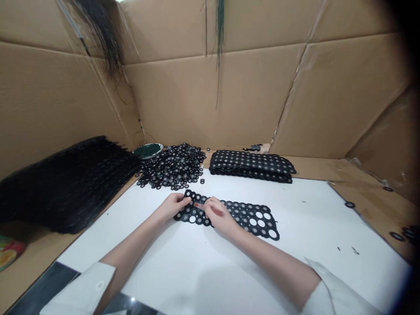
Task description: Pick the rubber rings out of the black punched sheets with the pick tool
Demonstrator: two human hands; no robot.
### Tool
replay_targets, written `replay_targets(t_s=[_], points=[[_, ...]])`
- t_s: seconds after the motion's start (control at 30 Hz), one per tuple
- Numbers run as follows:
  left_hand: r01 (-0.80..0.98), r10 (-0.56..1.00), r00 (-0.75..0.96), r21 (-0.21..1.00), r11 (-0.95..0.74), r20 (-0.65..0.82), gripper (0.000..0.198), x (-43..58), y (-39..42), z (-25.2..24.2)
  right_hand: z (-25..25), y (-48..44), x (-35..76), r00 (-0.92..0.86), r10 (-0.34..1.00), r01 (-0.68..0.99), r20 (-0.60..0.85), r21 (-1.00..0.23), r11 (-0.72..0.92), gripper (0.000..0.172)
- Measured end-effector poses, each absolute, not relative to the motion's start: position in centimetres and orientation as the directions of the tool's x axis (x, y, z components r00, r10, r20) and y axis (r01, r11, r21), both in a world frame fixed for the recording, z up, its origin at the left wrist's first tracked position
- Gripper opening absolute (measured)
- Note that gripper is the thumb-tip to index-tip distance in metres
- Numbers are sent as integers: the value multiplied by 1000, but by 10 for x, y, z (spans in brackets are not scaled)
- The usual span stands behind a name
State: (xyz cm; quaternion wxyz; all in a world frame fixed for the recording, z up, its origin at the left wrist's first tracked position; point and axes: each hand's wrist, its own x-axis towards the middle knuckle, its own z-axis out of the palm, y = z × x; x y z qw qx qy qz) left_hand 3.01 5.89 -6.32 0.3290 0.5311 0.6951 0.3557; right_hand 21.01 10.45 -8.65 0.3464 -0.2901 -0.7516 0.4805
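Note:
A long black panel of joined rings (243, 209) lies at a slant on the white tabletop. Some of its ring centres look grey, while several at the right end and one at the left show bright white. My left hand (173, 206) pinches the panel's left end, thumb on top. In my right hand (219, 215) is a slim reddish-brown tool (198, 205), gripped over the panel's left half with its tip pointing toward my left thumb. The tool's exact kind is unclear, and my fingers cover part of it and of the rings beneath.
Behind the panel are a heap of loose black rings (173, 168) and a stack of similar ring panels (252, 164). A bowl of dark green bits (148, 151) and a large bundle of black strands (65, 183) stand left. Cardboard walls (210, 96) enclose the table.

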Motion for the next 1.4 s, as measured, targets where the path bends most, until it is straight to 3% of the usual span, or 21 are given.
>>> replay_targets(t_s=[0.13, 0.3, 0.47, 0.7, 0.9, 1.0, 1.2, 1.4], points=[[593, 967, -253, 792, 142, 17, 14, 23, 60, -68, -81, 104, 210, -619, 766, 121, 173, -943, 311, 26], [635, 990, -133, 762, 126, -53, 37, 14, 60, -67, -74, 108, 213, -648, 746, 113, 153, -949, 293, 27], [672, 990, -141, 734, 104, -11, 23, 18, 61, -68, -79, 113, 216, -533, 817, 114, 219, -938, 326, 28], [698, 979, -200, 707, 112, 42, 19, 29, 63, -68, -85, 109, 212, -567, 797, 88, 211, -946, 313, 32], [716, 946, -313, 676, 174, 87, 19, 47, 58, -68, -93, 107, 206, -598, 714, 148, 364, -826, 544, 28], [712, 924, -366, 672, 204, 108, 20, 53, 54, -67, -92, 106, 203, -602, 707, 205, 371, -784, 586, 30], [674, 940, -336, 712, 197, 57, 19, 42, 56, -70, -87, 105, 203, -588, 739, 208, 328, -822, 531, 32], [650, 949, -310, 742, 165, 60, 17, 31, 62, -73, -83, 110, 215, -467, 867, 136, 177, -954, 267, 30]])
